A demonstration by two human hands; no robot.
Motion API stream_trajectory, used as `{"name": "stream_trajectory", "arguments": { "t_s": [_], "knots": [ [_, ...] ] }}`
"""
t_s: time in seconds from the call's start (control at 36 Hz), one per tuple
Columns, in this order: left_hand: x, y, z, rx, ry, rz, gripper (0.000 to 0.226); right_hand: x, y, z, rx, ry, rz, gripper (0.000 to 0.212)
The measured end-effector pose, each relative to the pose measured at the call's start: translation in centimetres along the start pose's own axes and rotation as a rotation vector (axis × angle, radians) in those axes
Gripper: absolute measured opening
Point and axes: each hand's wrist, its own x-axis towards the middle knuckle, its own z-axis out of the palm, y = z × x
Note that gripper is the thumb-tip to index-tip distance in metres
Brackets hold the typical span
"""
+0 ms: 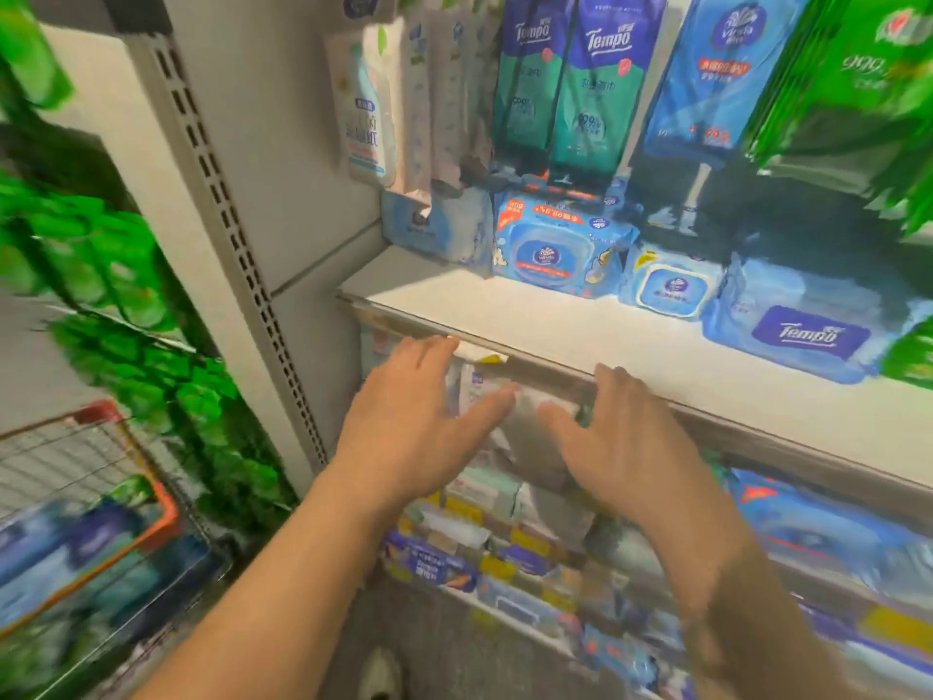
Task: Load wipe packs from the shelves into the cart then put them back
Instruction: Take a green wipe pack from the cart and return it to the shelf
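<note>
Both my hands reach under the front edge of a white shelf [580,320] toward pale wipe packs [497,391] on the level below. My left hand [414,416] has its fingers straight and spread, its fingertips at the packs. My right hand [621,437] is likewise spread, just right of the same packs. Neither hand grips anything that I can see. On the white shelf lie blue wipe packs [560,245] and a blue Tempo pack [802,330]. The wire cart [75,497] at lower left holds blue packs [65,553].
Tall Tempo packs [590,83] and blue and green packs hang above the shelf. Green goods [126,305] fill the bay on the left. A perforated upright [227,219] separates the bays. Lower shelves hold more colourful packs [505,548]. A shoe [378,674] shows on the floor.
</note>
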Motion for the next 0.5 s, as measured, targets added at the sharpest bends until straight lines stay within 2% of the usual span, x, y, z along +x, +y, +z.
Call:
{"name": "stream_trajectory", "arguments": {
  "t_s": [0.19, 0.33, 0.44, 0.5],
  "knots": [
    [-5.6, -3.3, -2.7, 0.091, -0.001, -0.142, 0.084, -2.5, -3.9, 1.7, 0.063, -0.042, -0.099, 0.050],
    [-8.9, -6.5, -5.3, 0.067, 0.016, -0.271, 0.086, -4.3, -7.8, 3.2, 0.055, -0.112, -0.198, 0.061],
    [-10.8, -10.3, -7.1, 0.042, 0.019, -0.352, 0.089, -5.3, -12.0, 4.6, -0.002, -0.146, -0.232, 0.057],
    [-11.9, -12.2, -8.2, 0.034, 0.022, -0.401, 0.089, -5.8, -14.4, 5.3, -0.025, -0.169, -0.258, 0.063]
  ]
}}
